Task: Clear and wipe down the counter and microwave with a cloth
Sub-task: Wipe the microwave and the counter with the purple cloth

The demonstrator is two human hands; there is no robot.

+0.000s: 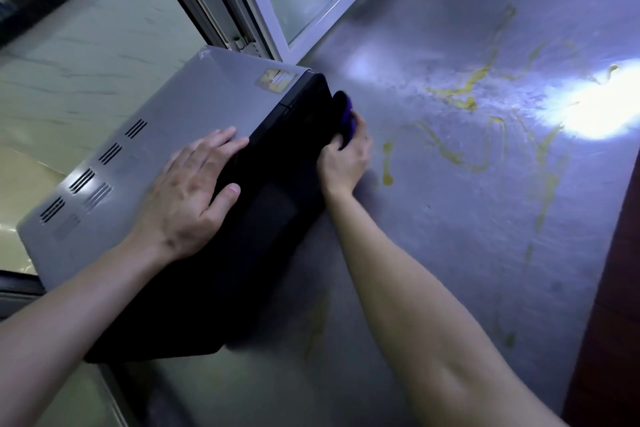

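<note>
— How far along, going by the worktop?
— Not far. Streaked with yellow smears across the middle and right, so plainly left to wipe. Only the microwave in view on it, so clearing judged about done.
— And the microwave?
— Set at the worktop's left edge, just beside the window frame. No marks visible on the grey top, but cannot tell whether wiped. Dark front being worked on now, by the look, near its far corner.
— Left hand?
— Laid flat on the grey top, fingers straight and a little spread, thumb over the front edge onto the dark door. Holding nothing. Probably steadying the box.
— Right hand?
— Forearm stretched out low over the worktop, wrist turned in toward the front. Fingers curled round the cloth, gripping it.
— And the cloth?
— Purple, bunched, pressed against the far corner of the front, close over the worktop. Too dark there to tell whether touching the steel below.
</note>
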